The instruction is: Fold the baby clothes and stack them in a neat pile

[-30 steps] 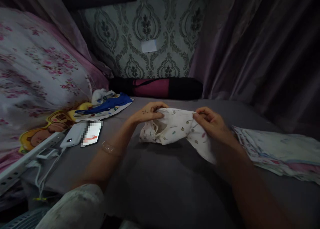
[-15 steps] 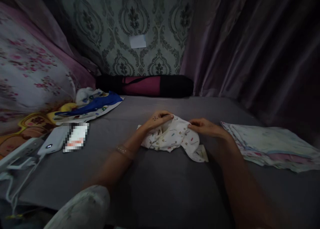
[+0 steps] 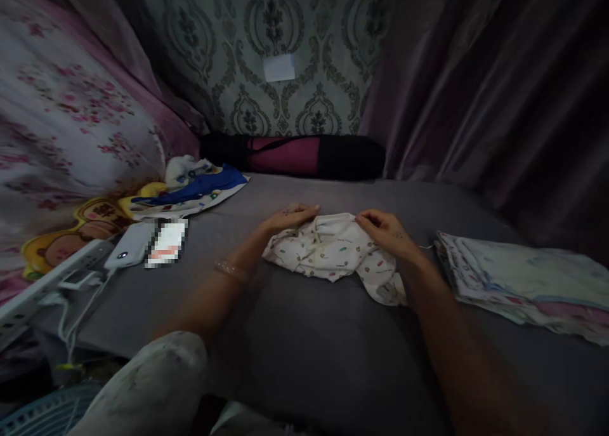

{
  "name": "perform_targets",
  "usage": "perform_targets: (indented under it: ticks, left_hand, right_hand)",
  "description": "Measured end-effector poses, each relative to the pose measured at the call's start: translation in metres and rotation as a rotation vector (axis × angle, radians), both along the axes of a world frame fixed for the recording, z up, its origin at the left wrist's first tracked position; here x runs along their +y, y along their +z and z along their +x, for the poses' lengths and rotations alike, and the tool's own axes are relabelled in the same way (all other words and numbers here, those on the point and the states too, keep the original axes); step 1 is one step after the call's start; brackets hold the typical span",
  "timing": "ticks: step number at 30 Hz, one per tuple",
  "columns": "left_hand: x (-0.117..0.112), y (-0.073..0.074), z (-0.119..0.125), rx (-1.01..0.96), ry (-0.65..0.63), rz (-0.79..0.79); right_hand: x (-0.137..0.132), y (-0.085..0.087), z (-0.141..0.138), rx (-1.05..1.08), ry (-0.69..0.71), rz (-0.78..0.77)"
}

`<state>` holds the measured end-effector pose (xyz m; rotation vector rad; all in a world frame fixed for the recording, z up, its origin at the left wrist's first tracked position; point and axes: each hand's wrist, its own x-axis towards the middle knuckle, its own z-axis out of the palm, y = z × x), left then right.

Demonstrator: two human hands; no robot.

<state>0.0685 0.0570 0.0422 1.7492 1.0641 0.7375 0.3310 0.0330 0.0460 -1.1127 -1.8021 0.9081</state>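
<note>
A small white baby garment (image 3: 333,252) with tiny coloured prints lies crumpled on the grey bedsheet (image 3: 304,334) in the middle of the view. My left hand (image 3: 288,217) rests on its far left edge, fingers curled and pinching the cloth. My right hand (image 3: 387,231) pinches the garment's far right edge with closed fingers. A thin bracelet circles my left wrist. Both forearms reach in from below.
A stack of folded cloths (image 3: 518,277) lies at the right. At the left sit a blue-and-white cloth pile (image 3: 190,191), a white power bank (image 3: 128,252), a phone (image 3: 165,244), a power strip (image 3: 52,277) and a floral pillow (image 3: 61,131). A dark rolled mat (image 3: 295,155) lies by the wall.
The garment was held up off the sheet a second ago; it now lies down on the bed. Both hands lowered with it and keep hold of its far edge.
</note>
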Motion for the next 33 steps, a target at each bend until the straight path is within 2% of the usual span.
perform_targets:
  ticks: [3, 8, 11, 14, 17, 20, 22, 24, 26, 28, 30, 33]
  left_hand:
    - [-0.004, -0.01, -0.021, -0.017, 0.039, -0.024]
    - [-0.039, -0.009, -0.023, 0.088, 0.277, 0.207]
    - [-0.068, -0.01, -0.012, 0.231, 0.195, 0.263]
    - [-0.085, -0.017, -0.009, 0.351, 0.153, 0.296]
    - [-0.085, -0.023, -0.018, 0.303, 0.155, 0.21]
    - [-0.079, -0.016, -0.037, 0.16, 0.083, 0.046]
    - [-0.077, -0.003, -0.051, 0.076, 0.084, 0.004]
    - [-0.08, 0.014, -0.064, 0.017, 0.14, 0.035]
    - [-0.084, 0.029, -0.074, -0.036, 0.239, 0.096]
    - [-0.086, 0.038, -0.08, -0.102, 0.368, 0.166]
    - [-0.085, 0.036, -0.083, -0.164, 0.475, 0.21]
    - [-0.076, 0.015, -0.082, -0.207, 0.562, 0.163]
  right_hand:
    - [-0.003, 0.004, -0.002, -0.026, -0.001, 0.025]
    - [-0.005, 0.008, -0.002, -0.047, -0.044, 0.051]
    - [-0.004, 0.009, -0.001, -0.051, -0.07, 0.089]
    - [-0.005, 0.011, -0.001, -0.052, -0.088, 0.122]
    - [-0.009, 0.017, 0.0, -0.043, -0.079, 0.127]
    - [-0.013, 0.025, 0.004, -0.037, -0.066, 0.128]
    - [-0.016, 0.03, 0.008, -0.03, -0.075, 0.134]
    - [-0.018, 0.033, 0.012, -0.013, -0.089, 0.137]
    - [-0.019, 0.035, 0.014, 0.003, -0.098, 0.139]
    - [-0.02, 0.036, 0.015, 0.004, -0.102, 0.14]
    - [-0.02, 0.035, 0.014, 0.0, -0.101, 0.135]
    - [-0.017, 0.031, 0.01, -0.019, -0.084, 0.113]
